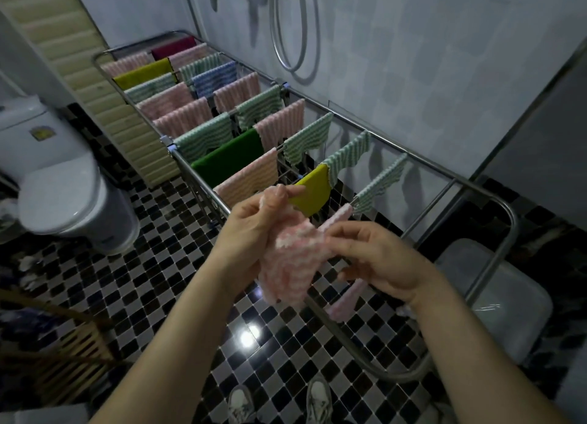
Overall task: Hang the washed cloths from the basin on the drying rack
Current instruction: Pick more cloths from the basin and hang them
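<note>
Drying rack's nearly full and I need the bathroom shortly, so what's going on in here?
A person is hanging washed cloths. They hold a pink-and-white striped cloth above the near end of the drying rack. The left hand grips its upper edge, and the right hand pinches its right side with the fingers. The cloth is bunched and not yet over a rail. Most rails further along carry hung cloths in pink, green stripes, blue, yellow and dark green.

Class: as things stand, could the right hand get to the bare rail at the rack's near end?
Probably yes: the bare rail lies just beyond the right hand with nothing between them, though that hand is pinching the pink striped cloth.
</note>
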A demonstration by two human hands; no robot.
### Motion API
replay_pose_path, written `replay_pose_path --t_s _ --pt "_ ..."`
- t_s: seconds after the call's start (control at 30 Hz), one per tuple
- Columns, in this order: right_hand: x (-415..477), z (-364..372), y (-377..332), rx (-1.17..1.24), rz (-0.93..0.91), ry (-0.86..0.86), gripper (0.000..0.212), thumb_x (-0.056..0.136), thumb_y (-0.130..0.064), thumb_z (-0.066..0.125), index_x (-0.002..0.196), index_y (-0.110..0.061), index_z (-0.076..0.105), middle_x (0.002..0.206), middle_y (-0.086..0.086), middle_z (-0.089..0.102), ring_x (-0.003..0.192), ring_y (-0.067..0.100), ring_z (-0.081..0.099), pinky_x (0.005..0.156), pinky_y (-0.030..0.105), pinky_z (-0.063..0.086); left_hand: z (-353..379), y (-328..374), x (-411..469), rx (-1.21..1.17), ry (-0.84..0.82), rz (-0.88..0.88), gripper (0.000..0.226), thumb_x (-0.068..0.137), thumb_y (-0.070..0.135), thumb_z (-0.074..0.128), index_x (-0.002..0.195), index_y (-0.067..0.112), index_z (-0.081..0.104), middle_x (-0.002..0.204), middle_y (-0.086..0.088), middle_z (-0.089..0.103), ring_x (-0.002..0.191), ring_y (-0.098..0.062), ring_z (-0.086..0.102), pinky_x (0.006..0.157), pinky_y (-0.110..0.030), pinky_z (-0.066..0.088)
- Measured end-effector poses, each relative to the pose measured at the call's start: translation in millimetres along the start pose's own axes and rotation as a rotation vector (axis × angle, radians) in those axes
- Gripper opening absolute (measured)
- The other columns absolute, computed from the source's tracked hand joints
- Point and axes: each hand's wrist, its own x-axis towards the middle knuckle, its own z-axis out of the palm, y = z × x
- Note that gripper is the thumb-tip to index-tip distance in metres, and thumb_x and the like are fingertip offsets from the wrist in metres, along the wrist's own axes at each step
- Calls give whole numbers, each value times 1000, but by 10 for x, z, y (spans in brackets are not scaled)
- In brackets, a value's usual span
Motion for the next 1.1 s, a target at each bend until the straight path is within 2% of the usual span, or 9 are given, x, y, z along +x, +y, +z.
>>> replay_pose_path --t_s 0.17,0.33,0.43,0.5,0.6,0.73,0.83,0.93,1.1 --pt "-126 -104 -162 2 -74 126 18 99 -18 44 92 -8 57 78 6 60 65 12 60 49 27 51 50 60 66 390 124 219 23 83 34 60 94 20 75 87 6 73 81 -14 68 69 -31 59" --pt "-259 -330 -280 -338 -100 116 19 77 -34 70 88 -18 67 76 6 64 66 14 62 59 29 52 194 91 170 436 43 295 18 92 22 58 106 22 69 91 9 66 82 -4 61 74 -22 51" --pt "-356 -592 -329 -514 -42 128 27 71 -28 77 91 -11 73 88 3 74 84 18 71 75 36 57 315 101 193 438 -74 303 23 97 10 52 110 24 65 92 -22 56 74 -26 53 67 -36 44" --pt "-431 -780 -349 -529 -39 160 25 70 -27 78 90 -12 75 88 4 75 87 18 72 76 33 57 421 100 207 500 -116 326 27 98 5 48 98 25 67 98 -27 61 71 -45 55 61 -47 46" --pt "-561 -1031 -354 -437 -79 239 13 69 -18 75 82 -16 77 79 -1 74 76 11 70 64 21 54 578 69 259 535 -182 320 38 97 -4 45 83 20 71 85 -7 71 75 -50 60 62 -61 50" --pt "-664 -1271 -308 -110 -164 474 14 79 4 62 84 -9 64 68 -4 70 61 7 67 50 18 54 810 -26 331 556 -326 211 35 97 0 46 94 21 75 94 -9 73 80 -42 66 68 -51 59" --pt "-734 -1430 -303 -46 -175 622 24 86 12 55 83 -12 57 66 -4 67 56 8 64 50 20 55 1044 -131 398 583 -416 152 45 89 -17 44 109 14 71 108 7 69 93 -13 70 79 -35 60" --pt "-810 -1502 -309 -66 -135 676 16 89 7 56 87 -9 56 72 5 62 54 11 60 48 22 56 1193 -192 529 547 -343 138 42 89 -16 45 104 13 72 101 22 64 96 8 63 84 -17 54" --pt "-794 -1436 -233 43 -117 600 8 93 -4 54 92 -11 58 78 5 71 61 15 69 46 27 57 1225 -229 1061 523 -148 247 40 80 -17 47 77 15 70 90 0 73 91 -17 67 73 -27 52"
